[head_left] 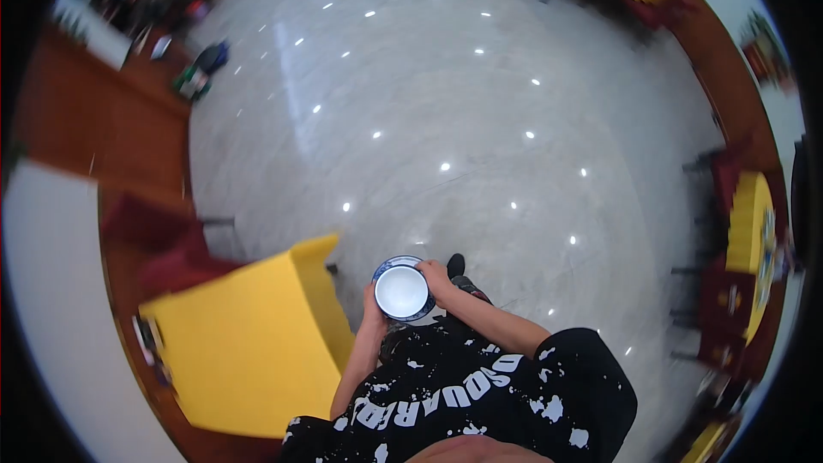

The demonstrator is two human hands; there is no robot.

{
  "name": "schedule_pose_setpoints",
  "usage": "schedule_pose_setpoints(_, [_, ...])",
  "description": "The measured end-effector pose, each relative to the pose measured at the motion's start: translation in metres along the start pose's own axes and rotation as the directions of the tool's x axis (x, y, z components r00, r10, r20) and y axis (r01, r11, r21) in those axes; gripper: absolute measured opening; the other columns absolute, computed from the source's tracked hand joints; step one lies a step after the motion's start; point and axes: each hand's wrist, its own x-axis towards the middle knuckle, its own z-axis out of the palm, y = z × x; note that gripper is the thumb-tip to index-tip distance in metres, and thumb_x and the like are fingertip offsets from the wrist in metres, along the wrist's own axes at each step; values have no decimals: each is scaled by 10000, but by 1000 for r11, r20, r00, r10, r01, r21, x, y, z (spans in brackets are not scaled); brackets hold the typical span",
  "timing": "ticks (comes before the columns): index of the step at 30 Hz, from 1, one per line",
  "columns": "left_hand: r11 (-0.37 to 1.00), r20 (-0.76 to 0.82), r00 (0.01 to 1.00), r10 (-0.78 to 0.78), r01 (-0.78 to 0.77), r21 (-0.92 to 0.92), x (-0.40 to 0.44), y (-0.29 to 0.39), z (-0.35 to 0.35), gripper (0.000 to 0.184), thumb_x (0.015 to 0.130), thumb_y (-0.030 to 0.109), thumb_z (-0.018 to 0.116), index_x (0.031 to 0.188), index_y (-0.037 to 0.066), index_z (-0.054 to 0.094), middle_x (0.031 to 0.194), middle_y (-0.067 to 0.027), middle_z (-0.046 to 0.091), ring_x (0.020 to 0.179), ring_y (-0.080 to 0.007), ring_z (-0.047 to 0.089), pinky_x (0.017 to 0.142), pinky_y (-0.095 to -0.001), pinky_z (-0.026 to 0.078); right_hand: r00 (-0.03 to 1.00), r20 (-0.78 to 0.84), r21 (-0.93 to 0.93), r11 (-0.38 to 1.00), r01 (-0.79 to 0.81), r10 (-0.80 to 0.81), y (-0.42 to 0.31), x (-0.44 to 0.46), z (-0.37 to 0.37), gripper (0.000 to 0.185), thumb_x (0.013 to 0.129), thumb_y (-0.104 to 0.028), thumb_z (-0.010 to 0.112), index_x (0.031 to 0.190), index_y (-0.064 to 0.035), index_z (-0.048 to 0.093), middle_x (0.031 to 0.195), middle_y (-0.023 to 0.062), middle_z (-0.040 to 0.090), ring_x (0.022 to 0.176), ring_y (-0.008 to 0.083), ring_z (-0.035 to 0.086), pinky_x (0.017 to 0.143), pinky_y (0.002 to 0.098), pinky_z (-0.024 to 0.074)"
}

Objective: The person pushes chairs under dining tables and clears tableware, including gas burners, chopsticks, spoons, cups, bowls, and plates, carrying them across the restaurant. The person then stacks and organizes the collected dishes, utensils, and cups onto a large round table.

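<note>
In front of my body I carry a white bowl [401,291] with both hands. A blue-and-white patterned rim [399,261] shows around and beneath it; whether this is a plate or another dish under the bowl I cannot tell. My left hand [372,305] is closed on the left edge of this crockery. On the opposite edge, my right hand [435,278] grips with its thumb near the rim. The bowl's inside looks plain white, with nothing visible in it.
Close on my left stands a table with a yellow cloth [249,351], a dark red chair [184,249] behind it. Other yellow-covered tables [747,231] and chairs line the right wall. A shiny grey floor [446,120] stretches ahead. Bags [193,81] sit at the far left.
</note>
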Motion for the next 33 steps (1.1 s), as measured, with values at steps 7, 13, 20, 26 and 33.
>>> schedule_pose_setpoints(7, [963, 197, 965, -176, 127, 236, 103, 44, 244, 534, 936, 510, 385, 1151, 93, 639, 1095, -84, 689, 1011, -214, 670, 857, -373, 549, 975, -194, 232, 971, -59, 105, -112, 98, -183, 514, 851, -333, 573, 1157, 76, 625, 1183, 226, 630, 1005, 268, 646, 835, 383, 522])
schedule_pose_setpoints(13, [878, 212, 951, -224, 103, 467, 220, 75, 430, 493, 939, 445, 423, 1139, 53, 645, 1064, -114, 697, 1000, -217, 678, 866, -372, 555, 953, -241, 467, 883, -54, 186, -194, 209, -303, 494, 852, -355, 550, 1087, 66, 657, 1137, 228, 641, 985, 279, 646, 799, 413, 521])
schedule_pose_setpoints(20, [811, 371, 853, -366, 98, 576, 393, 120, 662, 520, 953, 419, 413, 1232, 24, 604, 1182, -145, 654, 1061, -252, 658, 909, -412, 544, 899, -365, 576, 817, 14, 242, -337, 364, -462, 466, 879, -348, 528, 1078, 41, 690, 1102, 247, 668, 989, 339, 655, 830, 458, 503])
schedule_pose_setpoints(26, [571, 218, 826, -519, 146, 808, 498, 156, 871, 643, 908, 586, 426, 1394, 167, 475, 1370, -139, 525, 1234, -313, 527, 904, -653, 445, 870, -420, 626, 776, 72, 259, -426, 494, -610, 446, 891, -341, 498, 1057, 32, 679, 1082, 217, 661, 939, 295, 661, 794, 431, 520])
schedule_pose_setpoints(33, [649, 401, 706, -584, 110, 753, 582, 187, 1159, 538, 944, 532, 376, 1272, 180, 616, 1248, -78, 650, 1175, -288, 600, 911, -603, 471, 803, -522, 513, 858, 27, 286, -574, 634, -804, 518, 879, -396, 479, 1142, 7, 670, 1241, 265, 584, 1148, 355, 560, 960, 459, 450])
